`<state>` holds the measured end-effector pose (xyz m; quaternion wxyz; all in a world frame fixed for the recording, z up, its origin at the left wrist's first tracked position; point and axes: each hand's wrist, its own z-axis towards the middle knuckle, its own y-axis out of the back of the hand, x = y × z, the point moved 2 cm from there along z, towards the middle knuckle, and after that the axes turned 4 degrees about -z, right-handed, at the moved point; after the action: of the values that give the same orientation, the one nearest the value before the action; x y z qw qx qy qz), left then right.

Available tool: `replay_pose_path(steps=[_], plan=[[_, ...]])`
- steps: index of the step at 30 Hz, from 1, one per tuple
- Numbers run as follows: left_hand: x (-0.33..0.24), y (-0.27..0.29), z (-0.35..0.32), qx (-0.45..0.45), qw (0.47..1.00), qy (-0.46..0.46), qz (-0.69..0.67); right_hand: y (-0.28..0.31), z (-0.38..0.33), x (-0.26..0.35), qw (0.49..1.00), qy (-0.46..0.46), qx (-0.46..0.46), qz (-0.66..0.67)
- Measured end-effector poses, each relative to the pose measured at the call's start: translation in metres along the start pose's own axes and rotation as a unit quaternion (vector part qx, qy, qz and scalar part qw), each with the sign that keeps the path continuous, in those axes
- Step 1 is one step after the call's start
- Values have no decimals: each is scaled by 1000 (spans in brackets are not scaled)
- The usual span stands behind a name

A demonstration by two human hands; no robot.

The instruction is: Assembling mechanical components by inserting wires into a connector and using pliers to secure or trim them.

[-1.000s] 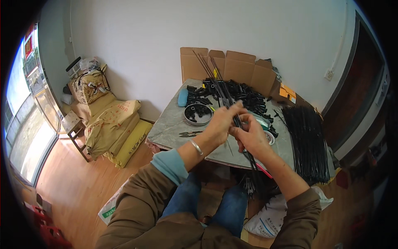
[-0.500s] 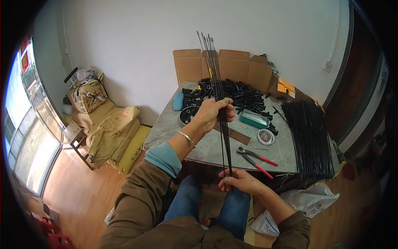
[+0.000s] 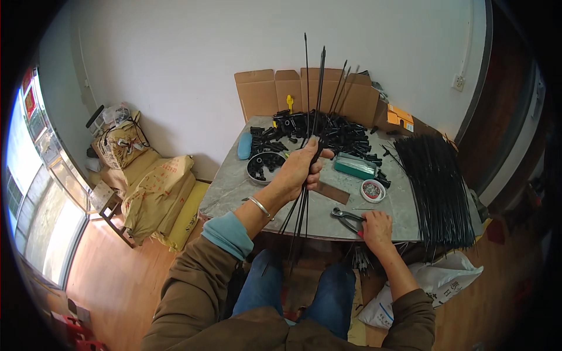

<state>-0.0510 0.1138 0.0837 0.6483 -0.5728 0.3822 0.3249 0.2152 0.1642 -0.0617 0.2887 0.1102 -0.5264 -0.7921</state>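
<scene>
My left hand (image 3: pixel 301 167) is closed round a bunch of thin black rods (image 3: pixel 321 76) above the table's front edge. The rods stand roughly upright, their upper ends fanned apart and their lower ends hanging over my lap. At the front of the table, my right hand (image 3: pixel 377 228) is closed over the red handles of a pair of pincers (image 3: pixel 339 214). The dark jaws point left and lie on the tabletop; the handles are mostly hidden under my fingers. Just beyond this hand are a thin metal pin (image 3: pixel 364 209) and a round tub of small metal pieces (image 3: pixel 373 191).
A pile of black tubular parts (image 3: pixel 345 131) covers the back of the grey table (image 3: pixel 225 196), before cardboard flaps (image 3: pixel 254 93). A bowl (image 3: pixel 252 169), blue case (image 3: pixel 244 146), green box (image 3: pixel 354 168) and brown strip (image 3: pixel 332 193) lie nearer. Many black rods (image 3: pixel 439 193) overhang the right edge.
My right hand has let go of the rods' lower ends and moved right onto the pincers' handles. In my left hand the rods have spread apart at both ends.
</scene>
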Motion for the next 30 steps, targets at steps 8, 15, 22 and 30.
replay_pose_path(steps=[8, 15, 22, 30], plan=[[11, -16, -6, 98, 987, 93, 84, 61, 76, 20, 750, -126, 51, 648], [17, -23, -12, 170, 968, 182, -18, 110, 127, 104, 665, 4, 122, 736], [8, 2, -34, 142, 986, 87, -14, 81, 105, 123, 639, 86, 289, 707], [-21, 18, -89, 157, 979, 86, -99, 11, 68, 152, 797, 51, 293, 525]])
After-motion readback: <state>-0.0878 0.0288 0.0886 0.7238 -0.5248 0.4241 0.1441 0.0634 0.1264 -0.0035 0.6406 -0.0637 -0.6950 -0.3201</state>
